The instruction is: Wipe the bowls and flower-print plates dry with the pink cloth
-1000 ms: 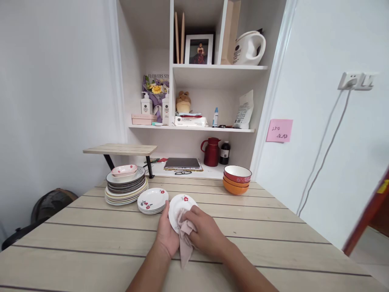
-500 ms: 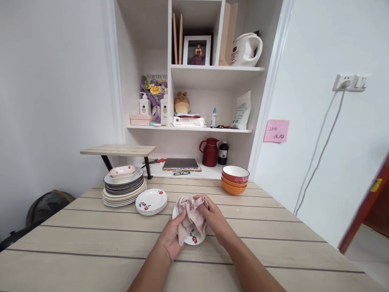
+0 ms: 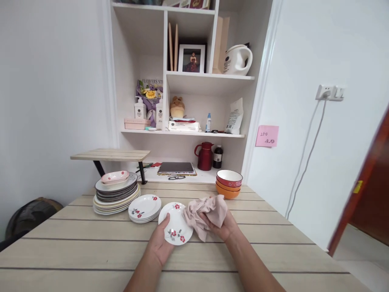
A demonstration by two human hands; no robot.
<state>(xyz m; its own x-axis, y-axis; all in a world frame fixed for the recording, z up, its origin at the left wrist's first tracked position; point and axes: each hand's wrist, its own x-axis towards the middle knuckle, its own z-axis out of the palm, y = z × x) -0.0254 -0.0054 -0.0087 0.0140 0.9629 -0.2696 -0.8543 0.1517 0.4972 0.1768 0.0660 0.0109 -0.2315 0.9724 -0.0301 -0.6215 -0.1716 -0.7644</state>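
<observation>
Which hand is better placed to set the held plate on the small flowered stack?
Left, probably: the left hand grips the small white red-flowered plate by its rim, right beside the stack of matching plates. The right hand is full of crumpled pink cloth, farther from that stack.

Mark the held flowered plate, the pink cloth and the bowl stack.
flowered plate point(image 3: 177, 221), head view, bare white centre.
pink cloth point(image 3: 212, 209), head view, bunched middle.
bowl stack point(image 3: 230, 191), head view, orange lower bowl's side.

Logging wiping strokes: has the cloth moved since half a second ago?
Yes. The cloth has shifted right, off the plate, toward the stacked bowls, bunched in the right hand.
</observation>
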